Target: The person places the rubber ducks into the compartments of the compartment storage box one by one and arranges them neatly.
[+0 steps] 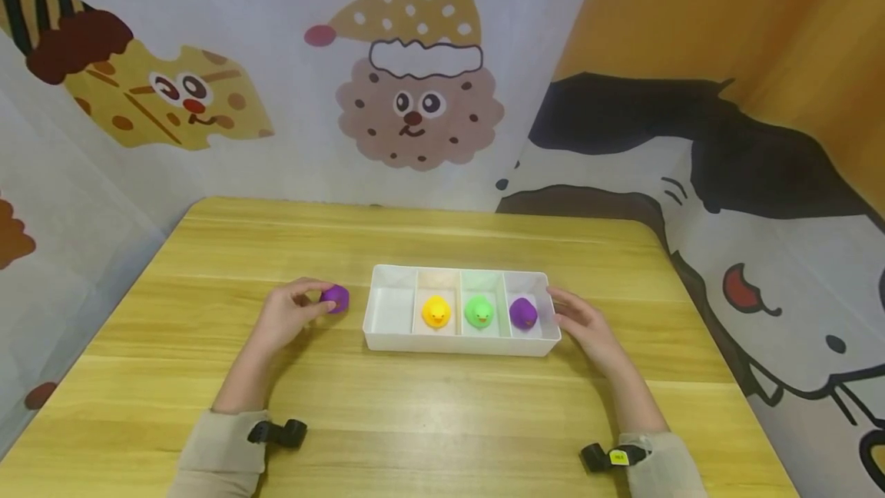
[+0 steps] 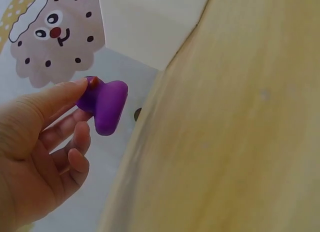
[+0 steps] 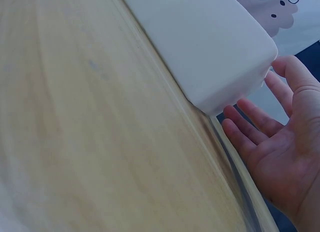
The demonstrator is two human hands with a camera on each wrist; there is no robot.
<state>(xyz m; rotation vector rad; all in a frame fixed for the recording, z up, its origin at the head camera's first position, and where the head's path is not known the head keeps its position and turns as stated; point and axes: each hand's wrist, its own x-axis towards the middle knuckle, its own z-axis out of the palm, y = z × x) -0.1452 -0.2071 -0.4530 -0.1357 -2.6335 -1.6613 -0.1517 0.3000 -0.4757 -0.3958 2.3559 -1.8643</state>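
Observation:
Between thumb and fingers my left hand pinches a purple rubber duck, left of a white divided tray. In the left wrist view that duck is tilted, its orange beak beside the thumb. The tray's leftmost compartment is bare. A yellow duck, a green duck and another purple duck sit one each in the other compartments. My right hand rests its fingers against the tray's right end; the right wrist view shows them extended along the end wall.
The tray stands on a wooden table, with wood surface all around it. Behind the table hangs a printed cloth with cartoon figures. Small black devices are strapped at both wrists.

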